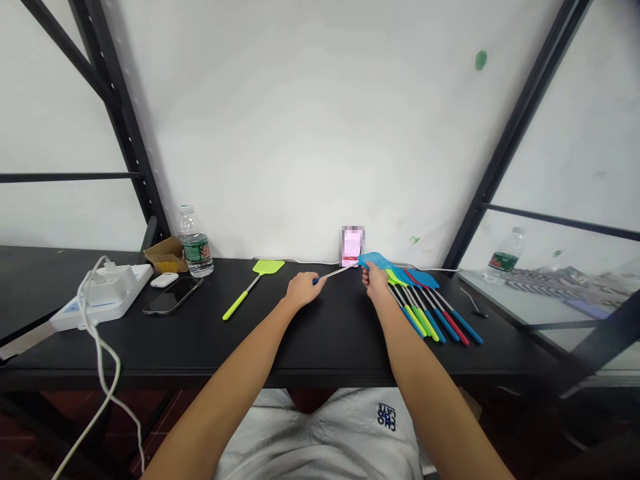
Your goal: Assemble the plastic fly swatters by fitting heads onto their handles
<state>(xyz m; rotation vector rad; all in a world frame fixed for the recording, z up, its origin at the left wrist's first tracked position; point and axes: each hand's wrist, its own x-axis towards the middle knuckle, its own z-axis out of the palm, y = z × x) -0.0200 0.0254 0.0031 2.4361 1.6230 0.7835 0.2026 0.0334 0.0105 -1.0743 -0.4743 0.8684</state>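
Note:
A blue fly swatter (374, 258) stretches between both hands above the black table, its head to the right. My left hand (301, 289) is closed round its blue handle, most of which the fingers hide. Near the swatter's head, my right hand (375, 280) pinches it; the exact spot is partly covered by the fingers. Beside and beneath my right hand lies a fanned row of several fly swatters (434, 318) with blue, yellow-green and red handles, their heads overlapping. Left of my left hand, a single yellow-green fly swatter (269, 267) lies flat.
A phone (353, 247) with a lit screen leans on the wall behind the hands. To the left are a water bottle (196, 243), a cardboard box (167, 253), a white case (165, 280), a dark phone (173, 295) and a power strip (107, 297) with white cables.

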